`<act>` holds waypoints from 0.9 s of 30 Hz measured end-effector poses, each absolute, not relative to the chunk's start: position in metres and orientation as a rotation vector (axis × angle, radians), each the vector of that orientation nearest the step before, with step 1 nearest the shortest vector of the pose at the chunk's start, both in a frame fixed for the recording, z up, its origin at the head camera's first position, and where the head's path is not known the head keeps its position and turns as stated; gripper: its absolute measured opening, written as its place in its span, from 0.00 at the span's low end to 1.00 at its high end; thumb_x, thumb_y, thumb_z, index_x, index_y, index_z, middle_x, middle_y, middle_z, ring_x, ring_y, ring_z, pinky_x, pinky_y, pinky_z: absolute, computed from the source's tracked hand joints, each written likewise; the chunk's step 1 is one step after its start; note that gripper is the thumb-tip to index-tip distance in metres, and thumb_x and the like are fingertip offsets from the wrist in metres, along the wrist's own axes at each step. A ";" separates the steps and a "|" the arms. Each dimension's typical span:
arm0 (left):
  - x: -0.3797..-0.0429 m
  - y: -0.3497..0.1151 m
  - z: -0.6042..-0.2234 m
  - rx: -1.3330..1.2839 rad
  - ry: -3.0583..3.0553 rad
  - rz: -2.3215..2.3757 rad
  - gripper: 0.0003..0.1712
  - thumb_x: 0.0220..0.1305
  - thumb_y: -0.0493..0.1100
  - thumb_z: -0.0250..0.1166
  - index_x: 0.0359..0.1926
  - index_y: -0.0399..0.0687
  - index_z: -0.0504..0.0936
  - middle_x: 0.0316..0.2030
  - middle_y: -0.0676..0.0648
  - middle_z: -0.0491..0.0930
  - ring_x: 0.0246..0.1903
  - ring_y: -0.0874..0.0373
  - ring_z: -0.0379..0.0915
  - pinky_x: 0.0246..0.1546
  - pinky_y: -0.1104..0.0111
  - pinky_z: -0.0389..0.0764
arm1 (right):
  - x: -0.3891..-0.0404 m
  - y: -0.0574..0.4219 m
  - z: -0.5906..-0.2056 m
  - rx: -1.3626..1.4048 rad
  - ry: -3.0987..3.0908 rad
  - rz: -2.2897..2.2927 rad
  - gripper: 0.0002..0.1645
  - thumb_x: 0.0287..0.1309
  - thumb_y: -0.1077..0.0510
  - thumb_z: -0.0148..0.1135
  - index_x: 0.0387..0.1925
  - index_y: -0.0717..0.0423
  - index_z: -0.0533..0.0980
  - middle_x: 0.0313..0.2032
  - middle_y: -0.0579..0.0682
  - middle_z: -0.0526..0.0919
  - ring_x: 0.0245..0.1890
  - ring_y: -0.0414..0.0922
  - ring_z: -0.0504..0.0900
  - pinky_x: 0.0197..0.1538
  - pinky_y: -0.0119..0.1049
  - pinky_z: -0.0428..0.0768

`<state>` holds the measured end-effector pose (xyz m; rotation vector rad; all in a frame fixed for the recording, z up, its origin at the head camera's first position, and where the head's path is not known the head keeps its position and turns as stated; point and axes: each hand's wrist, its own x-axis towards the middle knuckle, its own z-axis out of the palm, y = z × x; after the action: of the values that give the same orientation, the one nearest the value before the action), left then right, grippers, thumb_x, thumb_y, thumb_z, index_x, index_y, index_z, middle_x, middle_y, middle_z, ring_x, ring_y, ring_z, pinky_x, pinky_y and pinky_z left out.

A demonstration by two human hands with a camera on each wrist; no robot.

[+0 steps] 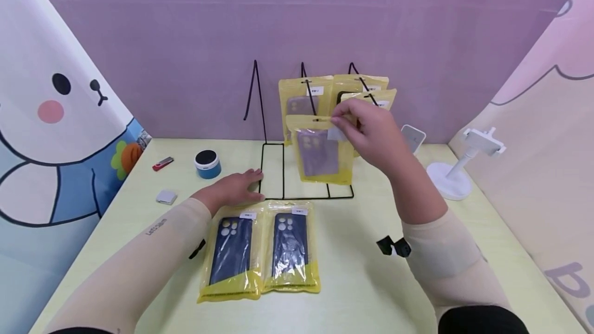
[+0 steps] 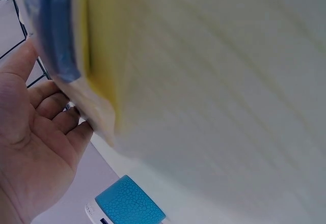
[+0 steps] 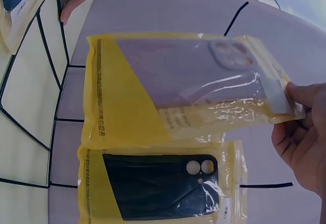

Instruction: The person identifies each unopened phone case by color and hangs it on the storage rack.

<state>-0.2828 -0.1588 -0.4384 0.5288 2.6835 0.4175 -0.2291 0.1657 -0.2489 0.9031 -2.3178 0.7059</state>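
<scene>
My right hand (image 1: 371, 130) pinches a yellow-and-clear plastic pouch (image 1: 320, 154); sideways tugging could tip the black wire rack (image 1: 283, 171) my left hand (image 1: 235, 188) loosely touches.

A plain, faintly creased purple backdrop (image 1: 185, 30) spans the upper centre of the frame, behind a pale yellow-green tabletop (image 1: 348, 305) reaching the bottom edge. On the left slants a panel (image 1: 28, 128) printed with a pink-cheeked, blue-clothed white cartoon figure (image 1: 79, 133); on the right, another panel (image 1: 547, 138) shades from pink into cream under soft light.
</scene>
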 end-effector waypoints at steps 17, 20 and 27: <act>-0.286 -0.160 -0.441 0.529 2.675 0.417 0.49 0.65 0.66 0.59 0.78 0.56 0.49 0.78 0.41 0.44 0.75 0.39 0.45 0.73 0.47 0.54 | -0.249 0.148 -0.240 0.681 -2.618 0.372 0.08 0.68 0.49 0.58 0.40 0.49 0.78 0.40 0.47 0.84 0.41 0.48 0.79 0.41 0.47 0.78; -0.285 -0.159 -0.441 0.529 2.673 0.419 0.49 0.65 0.66 0.59 0.78 0.55 0.49 0.78 0.41 0.44 0.75 0.39 0.45 0.73 0.47 0.54 | -0.254 0.147 -0.240 0.666 -2.614 0.342 0.09 0.68 0.49 0.59 0.40 0.49 0.78 0.40 0.48 0.84 0.42 0.49 0.78 0.39 0.47 0.78; -0.285 -0.159 -0.440 0.538 2.677 0.420 0.48 0.65 0.65 0.60 0.78 0.55 0.49 0.78 0.41 0.44 0.75 0.40 0.45 0.73 0.48 0.54 | -0.267 0.144 -0.240 0.676 -2.586 0.332 0.07 0.67 0.50 0.60 0.39 0.49 0.78 0.38 0.46 0.83 0.40 0.49 0.78 0.37 0.45 0.76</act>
<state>-0.2850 -0.1595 -0.4400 0.5377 2.6774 0.4200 -0.2670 0.1444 -0.2399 0.6759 -2.5860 0.3320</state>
